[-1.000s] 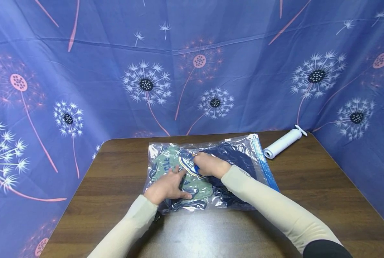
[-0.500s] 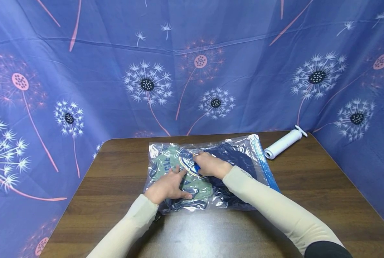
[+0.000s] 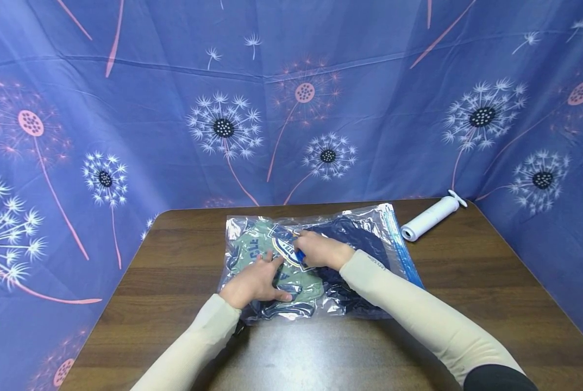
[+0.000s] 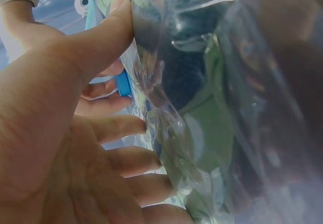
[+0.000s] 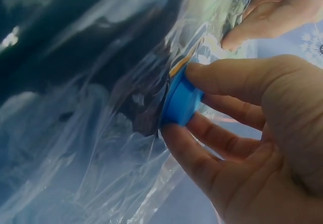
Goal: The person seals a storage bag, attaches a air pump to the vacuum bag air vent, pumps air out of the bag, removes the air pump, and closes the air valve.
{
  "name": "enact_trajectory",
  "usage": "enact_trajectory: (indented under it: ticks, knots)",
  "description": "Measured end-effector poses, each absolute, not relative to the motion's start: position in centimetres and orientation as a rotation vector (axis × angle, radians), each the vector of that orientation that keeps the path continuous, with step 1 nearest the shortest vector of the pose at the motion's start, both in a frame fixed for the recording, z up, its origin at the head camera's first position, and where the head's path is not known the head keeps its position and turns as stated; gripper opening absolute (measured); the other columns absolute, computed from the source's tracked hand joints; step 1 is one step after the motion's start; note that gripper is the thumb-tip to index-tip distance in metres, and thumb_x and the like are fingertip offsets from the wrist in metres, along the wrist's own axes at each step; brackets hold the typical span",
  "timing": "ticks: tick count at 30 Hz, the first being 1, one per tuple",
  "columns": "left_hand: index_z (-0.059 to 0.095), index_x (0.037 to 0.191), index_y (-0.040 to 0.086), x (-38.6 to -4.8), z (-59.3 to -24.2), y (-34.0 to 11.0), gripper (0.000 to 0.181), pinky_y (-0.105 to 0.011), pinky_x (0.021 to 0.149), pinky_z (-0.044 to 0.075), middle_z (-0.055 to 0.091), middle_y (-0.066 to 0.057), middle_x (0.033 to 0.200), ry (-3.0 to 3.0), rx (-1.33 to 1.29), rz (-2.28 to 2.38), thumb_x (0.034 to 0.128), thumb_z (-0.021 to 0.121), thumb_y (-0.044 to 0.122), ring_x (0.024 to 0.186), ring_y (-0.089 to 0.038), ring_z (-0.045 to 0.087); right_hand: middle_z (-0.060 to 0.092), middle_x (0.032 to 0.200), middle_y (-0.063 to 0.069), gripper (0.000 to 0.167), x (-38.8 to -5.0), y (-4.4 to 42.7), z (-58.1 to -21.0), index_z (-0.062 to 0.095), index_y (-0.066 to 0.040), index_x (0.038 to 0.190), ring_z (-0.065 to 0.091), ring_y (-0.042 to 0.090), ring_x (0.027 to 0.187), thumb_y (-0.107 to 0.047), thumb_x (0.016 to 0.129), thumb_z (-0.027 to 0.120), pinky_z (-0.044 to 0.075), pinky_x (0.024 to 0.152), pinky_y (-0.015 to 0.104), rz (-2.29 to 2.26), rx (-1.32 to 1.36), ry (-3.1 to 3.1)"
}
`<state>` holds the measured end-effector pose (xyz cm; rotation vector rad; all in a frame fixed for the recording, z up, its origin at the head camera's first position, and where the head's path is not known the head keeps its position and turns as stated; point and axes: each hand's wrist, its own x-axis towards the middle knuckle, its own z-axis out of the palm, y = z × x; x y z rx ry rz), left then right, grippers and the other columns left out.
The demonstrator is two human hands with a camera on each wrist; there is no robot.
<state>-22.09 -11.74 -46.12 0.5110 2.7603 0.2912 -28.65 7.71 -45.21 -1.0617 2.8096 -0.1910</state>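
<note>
A clear vacuum storage bag lies flat on the table. Inside it are a green printed garment at the left and a dark navy one at the right. My right hand pinches the blue valve cap between thumb and fingers, near the bag's middle. With fingers spread, my left hand rests on the bag over the green garment. The left wrist view shows the left fingertips touching the plastic, with the blue cap just beyond them.
A white hand pump with a T-shaped handle lies right of the bag. The bag's blue zip edge faces it. Behind the brown wooden table hangs a blue dandelion-print cloth.
Both hands stay in nearly the same places. My right hand has shifted very slightly at the blue valve cap. The bag and pump have not visibly moved.
</note>
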Motion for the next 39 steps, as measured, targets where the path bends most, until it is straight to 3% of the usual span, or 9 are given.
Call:
enact_trajectory:
  ticks: [9, 15, 20, 27, 39]
  knots:
    - [0.037, 0.160, 0.016, -22.11, -46.09, -11.91, 0.108, -0.065, 0.115, 0.039, 0.022, -0.026, 0.167, 2.764, 0.512, 0.285, 0.0749, 0.084, 0.063, 0.149, -0.053, 0.030, 0.068, 0.112, 0.015, 0.028, -28.52, 7.84, -45.13, 0.073, -0.002, 0.118, 0.062, 0.023, 0.096, -0.007, 0.090, 0.076, 0.057, 0.088, 0.040, -0.162, -0.984, 2.814]
    - [0.036, 0.160, 0.016, -22.09, -46.12, -11.92, 0.109, -0.065, 0.115, 0.038, 0.022, -0.027, 0.167, 2.760, 0.508, 0.294, 0.0748, 0.084, 0.063, 0.148, -0.054, 0.030, 0.066, 0.125, 0.017, 0.037, -28.44, 7.88, -45.05, 0.072, -0.007, 0.125, 0.063, 0.033, 0.111, -0.004, 0.088, 0.076, 0.056, 0.098, 0.047, -0.169, -1.023, 2.809]
    - [0.037, 0.160, 0.016, -22.08, -46.04, -11.85, 0.108, -0.065, 0.115, 0.038, 0.022, -0.027, 0.167, 2.760, 0.516, 0.286, 0.0757, 0.083, 0.064, 0.149, -0.054, 0.030, 0.066, 0.121, 0.014, 0.037, -28.55, 7.95, -45.07, 0.077, -0.011, 0.113, 0.063, 0.032, 0.107, 0.008, 0.081, 0.071, 0.056, 0.095, 0.045, -0.199, -1.095, 2.778]
    - [0.038, 0.160, 0.015, -22.04, -45.95, -11.75, 0.106, -0.065, 0.115, 0.038, 0.022, -0.027, 0.167, 2.752, 0.522, 0.276, 0.0765, 0.082, 0.063, 0.149, -0.053, 0.029, 0.068, 0.124, 0.015, 0.033, -28.79, 7.73, -45.12, 0.077, -0.009, 0.108, 0.066, 0.030, 0.109, 0.008, 0.081, 0.069, 0.057, 0.096, 0.043, -0.189, -1.086, 2.748]
    - [0.038, 0.159, 0.013, -22.01, -45.91, -11.68, 0.107, -0.065, 0.116, 0.037, 0.023, -0.028, 0.166, 2.768, 0.536, 0.288, 0.0755, 0.084, 0.063, 0.148, -0.054, 0.031, 0.073, 0.094, 0.010, 0.018, -28.61, 7.58, -45.43, 0.077, -0.003, 0.095, 0.068, 0.027, 0.089, 0.005, 0.080, 0.072, 0.059, 0.084, 0.041, -0.212, -1.134, 2.865]
